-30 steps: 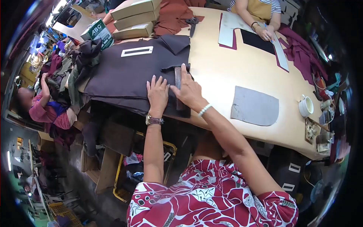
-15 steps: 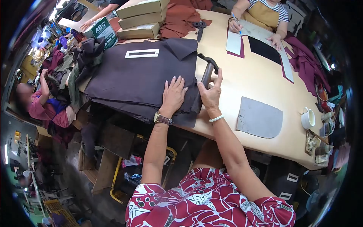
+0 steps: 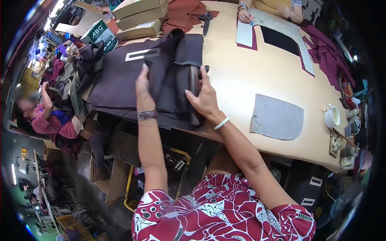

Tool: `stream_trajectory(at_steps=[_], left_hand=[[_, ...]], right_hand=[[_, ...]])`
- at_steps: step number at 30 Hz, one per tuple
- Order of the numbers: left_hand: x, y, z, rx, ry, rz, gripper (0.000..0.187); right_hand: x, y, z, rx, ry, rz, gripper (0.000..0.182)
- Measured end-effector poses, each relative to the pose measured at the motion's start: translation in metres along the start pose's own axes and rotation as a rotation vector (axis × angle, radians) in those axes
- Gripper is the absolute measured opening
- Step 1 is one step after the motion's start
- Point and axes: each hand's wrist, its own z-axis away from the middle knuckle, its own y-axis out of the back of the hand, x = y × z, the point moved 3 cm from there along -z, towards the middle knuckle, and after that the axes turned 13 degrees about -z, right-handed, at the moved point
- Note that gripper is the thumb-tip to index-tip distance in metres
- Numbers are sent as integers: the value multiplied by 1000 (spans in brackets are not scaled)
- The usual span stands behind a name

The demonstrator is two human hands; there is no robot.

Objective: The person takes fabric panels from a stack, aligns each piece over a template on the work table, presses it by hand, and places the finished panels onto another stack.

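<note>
On the table lies a stack of dark brown leather-like sheets [image 3: 116, 82]. The top sheet [image 3: 169, 52] is bent up in a raised, blurred fold. My left hand [image 3: 144, 90] is at that fold's left side, its fingers together on a dark corner of the sheet; motion smears the fingertips. My right hand [image 3: 206, 98] is closed around the dark handle of a hammer [image 3: 194, 94], thumb on its left and fingers on its right. The hammer stays over the right edge of the stack, its head partly hidden. A white rectangular frame [image 3: 132, 55] rests on the stack.
Across the table a person's hand [image 3: 245, 16] holds a blue pen over a pale template [image 3: 244, 34]. A grey piece [image 3: 277, 116] and a white mug [image 3: 332, 116] are at right. Cardboard boxes [image 3: 140, 14] stand behind the stack. Another person [image 3: 56, 116] is at far left.
My left hand has moved left from lying flat on the stack, and the top sheet now rises in a fold. My right hand and the hammer have shifted left over the stack.
</note>
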Motion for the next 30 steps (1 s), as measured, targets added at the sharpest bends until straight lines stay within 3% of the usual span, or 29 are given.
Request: stream_trajectory(at_steps=[3,7,8,9,10,11,12,15,18,22,23,25,27,28,30], left_hand=[[47,3,-5,-60,-31,-29,38],[106,-40,2,-149,-257,-173,35],[110,-49,1,-177,-326,-275,36],[112,-56,1,-202,-394,-378,37],[105,-63,-3,-279,-327,-388,39],[97,-71,1,-232,-423,-545,38],[84,-81,14,-255,-403,-568,36],[29,-85,22,-397,-290,-475,34],[10,-87,46,-533,-85,-214,33],[-8,-76,54,-387,-150,-447,35],[-8,-75,58,-370,-264,-511,36],[-10,-80,73,-334,-485,-629,38],[-8,-87,92,-333,-579,-751,36],[-13,-93,99,-329,-622,-795,35],[-28,-110,121,-370,-667,-910,34]], right_hand=[[1,-4,0,-91,-168,87,88],[7,-8,3,-83,-140,202,77],[10,-9,3,15,-35,240,73],[7,-3,0,27,-130,120,73],[1,6,-4,40,-225,2,74],[-1,14,-7,54,-317,-114,74],[4,19,-8,155,-252,-235,76],[-7,31,-18,152,-171,-460,85],[-25,29,-39,-20,-455,-746,99],[-11,11,-92,80,-243,-489,115],[3,9,-107,179,-157,-376,108],[-22,32,-113,218,-319,-262,101],[-15,53,-118,270,-408,-144,97],[-3,64,-118,315,-319,-56,93],[20,97,-100,289,-347,-37,90]])
